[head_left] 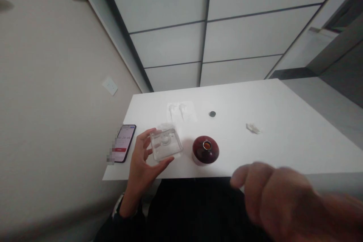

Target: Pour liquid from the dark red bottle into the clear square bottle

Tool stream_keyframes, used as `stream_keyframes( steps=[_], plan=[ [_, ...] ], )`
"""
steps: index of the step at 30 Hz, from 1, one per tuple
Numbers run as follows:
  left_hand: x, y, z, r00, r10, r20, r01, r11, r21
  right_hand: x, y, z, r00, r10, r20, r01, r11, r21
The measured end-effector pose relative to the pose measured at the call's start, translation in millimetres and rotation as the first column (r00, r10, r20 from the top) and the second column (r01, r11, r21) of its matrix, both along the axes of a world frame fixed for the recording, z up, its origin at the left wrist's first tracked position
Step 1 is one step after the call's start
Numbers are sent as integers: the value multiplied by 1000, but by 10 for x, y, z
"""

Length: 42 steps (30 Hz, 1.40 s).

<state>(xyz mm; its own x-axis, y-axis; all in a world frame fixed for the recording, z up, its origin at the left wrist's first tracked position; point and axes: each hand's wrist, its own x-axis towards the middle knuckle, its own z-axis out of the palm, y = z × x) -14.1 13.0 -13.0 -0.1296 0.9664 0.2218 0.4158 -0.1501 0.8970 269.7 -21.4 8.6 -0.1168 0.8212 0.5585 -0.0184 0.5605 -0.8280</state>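
The left hand (143, 162) grasps one clear glass square (166, 144) at lower centre; the blurred right hand (278, 200) hangs open, empty, at lower right. One red jar (205, 150) stands just beside the square, one phone (123, 143) to its left.

The right hand (273, 200) was blurred and cut off at lower right; the smartphone (124, 143) was partly pixelated.

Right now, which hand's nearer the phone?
Left. The left hand is just right of the phone, holding a clear square block. The right hand is much farther off, on the far side of the dark red bottle.
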Motion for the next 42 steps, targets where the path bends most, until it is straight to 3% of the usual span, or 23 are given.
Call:
stream_keyframes(
  steps=[2, 4, 8, 11, 19, 27, 42],
  plan=[
    [-27, -15, 14, 999, -21, -40, 21, 1000, 2, -62, 237, -159, 973, -201, -116, 207, 977, 44],
    [-50, -23, 40, 992, -47, -119, 49, 999, 13, -141, 420, -495, 959, -281, -38, 281, 960, -11],
    [-58, -8, 86, 959, -131, -251, 143, 989, 30, -267, 497, -1242, 988, -55, 147, 79, 982, -169],
    [-19, 26, 119, 953, -171, -249, 184, 983, 29, -329, 421, -1478, 976, -23, 217, 68, 977, -202],
    [59, 133, 259, 907, -282, -313, 299, 954, 6, -381, 392, -1481, 961, -45, 272, 104, 973, -205],
    [44, 209, 418, 799, -355, -486, 419, 907, 27, -371, 435, -1495, 956, -1, 295, 58, 981, -184],
    [54, 293, 588, 651, -353, -672, 542, 836, 85, -374, 461, -1416, 966, 46, 256, 10, 977, -211]
  ],
)
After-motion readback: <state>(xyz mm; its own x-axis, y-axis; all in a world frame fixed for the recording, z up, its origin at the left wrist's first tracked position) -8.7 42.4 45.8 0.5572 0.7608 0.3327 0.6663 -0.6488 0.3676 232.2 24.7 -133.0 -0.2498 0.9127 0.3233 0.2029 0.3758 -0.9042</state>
